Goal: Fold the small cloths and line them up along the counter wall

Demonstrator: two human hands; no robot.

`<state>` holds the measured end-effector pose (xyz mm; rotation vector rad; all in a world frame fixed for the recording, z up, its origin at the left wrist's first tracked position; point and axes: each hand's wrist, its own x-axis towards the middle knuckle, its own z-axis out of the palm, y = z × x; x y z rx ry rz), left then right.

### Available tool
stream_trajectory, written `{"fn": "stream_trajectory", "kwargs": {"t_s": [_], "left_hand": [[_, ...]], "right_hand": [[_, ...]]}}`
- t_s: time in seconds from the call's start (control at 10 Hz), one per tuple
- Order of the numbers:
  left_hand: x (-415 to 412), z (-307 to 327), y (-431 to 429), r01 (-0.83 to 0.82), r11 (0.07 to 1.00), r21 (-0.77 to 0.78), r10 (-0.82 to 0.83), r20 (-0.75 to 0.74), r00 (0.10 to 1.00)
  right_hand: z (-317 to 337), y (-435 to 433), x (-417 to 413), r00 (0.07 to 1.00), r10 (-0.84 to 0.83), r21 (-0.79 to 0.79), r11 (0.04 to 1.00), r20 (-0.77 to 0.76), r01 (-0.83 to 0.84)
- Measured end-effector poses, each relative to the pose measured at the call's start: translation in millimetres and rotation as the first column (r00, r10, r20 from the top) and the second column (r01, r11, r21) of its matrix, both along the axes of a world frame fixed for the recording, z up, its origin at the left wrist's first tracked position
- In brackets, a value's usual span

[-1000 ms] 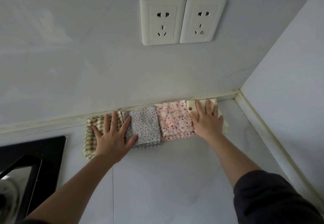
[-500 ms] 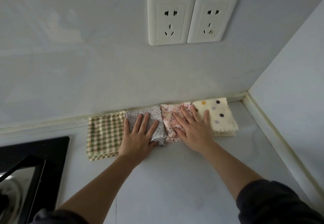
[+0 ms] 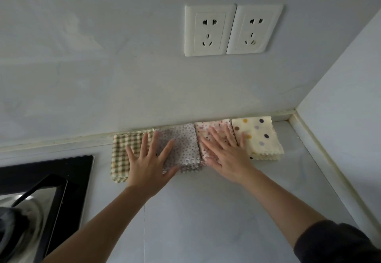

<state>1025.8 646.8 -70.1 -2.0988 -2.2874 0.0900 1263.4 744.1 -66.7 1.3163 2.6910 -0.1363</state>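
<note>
Both hands lie flat, fingers straight and spread, gripping nothing. The left hand (image 3: 149, 166) presses palm-down across the seam between the green-checked cloth (image 3: 121, 155) and the grey dotted cloth (image 3: 183, 145). The right hand (image 3: 226, 157) covers most of the pink floral cloth (image 3: 208, 130), and one finger reaches the left edge of the cream polka-dot cloth (image 3: 261, 137).

The four folded cloths form one row, side by side, with their far edges against the foot of the counter wall (image 3: 144, 87). The cream one sits close to the corner with the side wall (image 3: 346, 97). Neighbouring cloths touch; whether the grey one overlaps the pink cannot be told. The near edges are uneven, the checked cloth reaching nearest on the counter (image 3: 206, 211).

Two wall sockets (image 3: 233, 29) are mounted above the row. A black hob (image 3: 51, 172) lies to the left, apart from the checked cloth.

The step in hand appears to be the last one, flattening and squaring the finished row, since folding looks done for all the cloths in view. The next move probably calls for light, even pressure and small sideways nudges to close the seams. The hands should then lift straight up, because dragging could shift the loose upper layers of each folded stack.
</note>
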Motion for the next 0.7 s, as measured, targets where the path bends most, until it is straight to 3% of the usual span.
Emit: {"fn": "stream_trajectory", "kwargs": {"t_s": [0.1,0.2,0.3,0.4,0.5,0.6,0.7], "left_hand": [[1.1,-2.7,-4.2,0.057,0.998,-0.01,-0.057,-0.021,0.998],[-3.9,0.6,-5.1,0.03,0.999,0.035,-0.029,-0.018,0.999],[-13.0,1.4,-9.1,-0.081,0.995,0.066,0.08,0.013,0.997],[-14.7,-6.5,-10.3,-0.131,0.991,-0.013,0.132,0.064,0.989],[-11.5,-14.2,-7.8,-0.131,0.991,-0.041,0.133,0.049,0.99],[-15.7,-4.7,-8.7,-0.095,0.995,-0.007,0.095,0.048,0.994],[-10.2,0.6,-32.5,-0.016,0.995,0.094,0.008,0.08,0.997]], "right_hand": [[4.7,-5.9,-4.5,0.996,0.064,-0.028,0.998,0.068,-0.062],[18.1,1.1,5.0,0.999,-0.026,0.001,1.0,0.023,0.026],[22.6,14.1,33.7,0.971,-0.236,0.007,0.972,0.019,0.236],[13.2,19.9,45.7,0.937,-0.338,-0.063,0.937,0.09,0.344],[3.8,23.2,41.9,0.937,-0.33,-0.069,0.938,0.109,0.339],[13.7,19.6,45.6,0.938,-0.342,-0.13,0.929,0.061,0.347],[30.8,-5.9,41.8,0.955,-0.275,-0.11,0.959,-0.113,0.263]]}}
